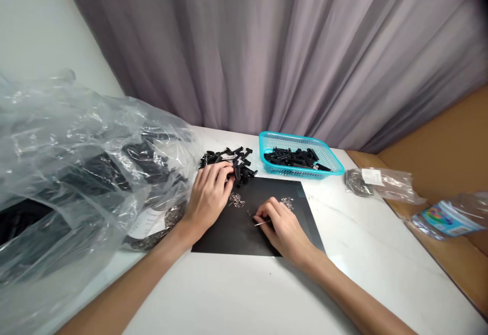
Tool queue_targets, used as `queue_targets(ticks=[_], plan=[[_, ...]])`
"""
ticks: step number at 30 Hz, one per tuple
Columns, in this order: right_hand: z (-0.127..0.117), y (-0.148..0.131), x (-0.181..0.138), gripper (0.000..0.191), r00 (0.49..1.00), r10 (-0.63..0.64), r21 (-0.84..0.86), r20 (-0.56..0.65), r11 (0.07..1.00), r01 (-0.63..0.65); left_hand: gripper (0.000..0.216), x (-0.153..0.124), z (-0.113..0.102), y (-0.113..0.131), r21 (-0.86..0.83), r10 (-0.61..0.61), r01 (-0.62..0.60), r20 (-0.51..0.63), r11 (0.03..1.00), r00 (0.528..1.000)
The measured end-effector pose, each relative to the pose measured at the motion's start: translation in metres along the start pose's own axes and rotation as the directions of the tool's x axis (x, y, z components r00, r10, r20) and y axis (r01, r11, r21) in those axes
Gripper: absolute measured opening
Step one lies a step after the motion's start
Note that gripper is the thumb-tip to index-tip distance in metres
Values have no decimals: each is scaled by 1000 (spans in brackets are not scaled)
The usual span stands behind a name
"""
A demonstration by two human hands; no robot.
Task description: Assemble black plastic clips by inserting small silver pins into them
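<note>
My left hand is at the near edge of a pile of black plastic parts, its thumb and fingers closed on one small black plastic part. My right hand is low over a black mat, pinching a thin metal rod-like tool that points left. What kind of tool it is cannot be made out. Between the hands lies a small heap of tiny shiny metal pieces, with a few loose ones beside it. Another little heap of metal pieces lies just beyond my right hand.
A turquoise basket holding black parts stands at the back. Left is a large clear plastic bag, with a labelled bag of metal pieces beside it. On the right are another small bag and a plastic bottle near cardboard.
</note>
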State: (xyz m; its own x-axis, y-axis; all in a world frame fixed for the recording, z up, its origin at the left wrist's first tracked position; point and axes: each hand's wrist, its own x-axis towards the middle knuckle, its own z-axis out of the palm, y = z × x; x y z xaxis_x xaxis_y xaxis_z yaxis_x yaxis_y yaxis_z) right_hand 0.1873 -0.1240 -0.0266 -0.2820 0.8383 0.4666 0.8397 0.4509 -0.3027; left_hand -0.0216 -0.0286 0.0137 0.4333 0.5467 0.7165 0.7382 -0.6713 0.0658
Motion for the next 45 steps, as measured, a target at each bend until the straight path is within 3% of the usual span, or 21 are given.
queue_targets(ticks=[5, 8, 12, 15, 20, 22, 27, 31, 35, 39, 45], plan=[[-11, -8, 3, 36, 990, -102, -46, 94, 993, 106, 10, -3, 0, 8, -154, -27, 15, -76, 988, 997], [-12, -12, 2, 37, 983, -121, -61, 141, 990, 131, 21, -7, 2, 13, -248, -75, 57, -65, 967, 995], [-8, -12, -4, 33, 993, -97, -75, 74, 992, 102, 37, -12, 1, 21, -419, -238, 253, 87, 872, 967], [-7, -9, -10, 24, 996, -84, 7, 9, 996, 84, 35, -16, -1, 28, -511, -318, 393, 232, 765, 919], [-11, -8, -18, 22, 1000, -9, 225, -26, 974, 15, 38, -25, -5, 42, -606, -391, 685, 562, 404, 729], [-12, -9, -21, 20, 999, 37, 274, -14, 961, -32, 39, -29, -5, 46, -616, -375, 713, 607, 334, 701], [-17, -6, -21, 21, 998, 52, 293, 25, 954, -57, 59, -31, 1, 41, -659, -324, 642, 554, 392, 767], [-19, -2, -17, 18, 991, 131, 402, 34, 906, -133, 83, -28, 9, 34, -729, -267, 600, 538, 328, 800], [-16, -1, -17, 22, 987, 151, 454, 60, 876, -161, 83, -27, 12, 34, -735, -242, 585, 532, 343, 811], [-12, -2, -18, 23, 987, 157, 417, 19, 896, -151, 76, -26, 11, 35, -698, -243, 554, 501, 454, 830], [-18, -5, -17, 23, 985, 168, 392, -35, 909, -141, 77, -30, 7, 37, -648, -164, 394, 387, 652, 907]])
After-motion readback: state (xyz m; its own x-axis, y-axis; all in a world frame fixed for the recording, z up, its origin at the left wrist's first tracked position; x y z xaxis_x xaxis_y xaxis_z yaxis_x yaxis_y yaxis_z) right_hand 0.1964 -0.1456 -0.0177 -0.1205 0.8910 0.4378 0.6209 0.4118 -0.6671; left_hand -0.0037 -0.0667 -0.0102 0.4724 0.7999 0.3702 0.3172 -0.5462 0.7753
